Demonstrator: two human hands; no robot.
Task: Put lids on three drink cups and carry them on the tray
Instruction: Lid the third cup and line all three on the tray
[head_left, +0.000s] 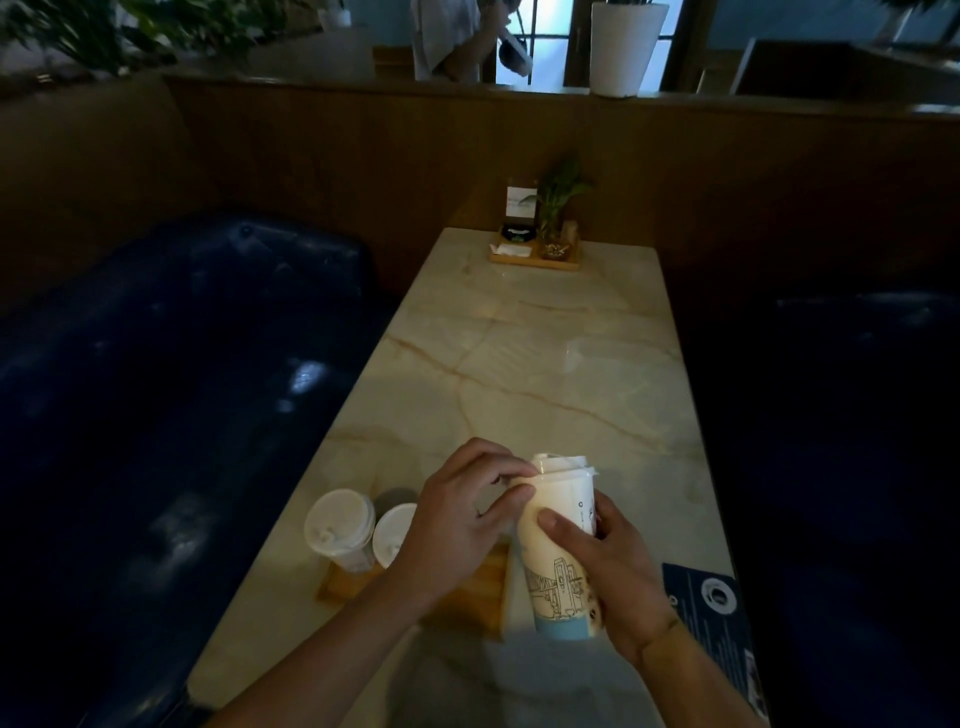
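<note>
A tall white paper cup (556, 530) with a line drawing and a blue base is held tilted above the near table edge. My right hand (613, 577) grips its body from the right. My left hand (462, 519) pinches the white lid (563, 464) at the cup's rim with thumb and fingers. Two more cups with white lids stand on the wooden tray (467, 592): one (340, 527) at the left, the other (393, 532) partly hidden behind my left hand.
The marble table (545, 364) runs away from me. A small wooden holder (535, 257) with a plant and card sits at its far end. A dark blue leaflet (711, 608) lies at the near right. Blue benches flank both sides.
</note>
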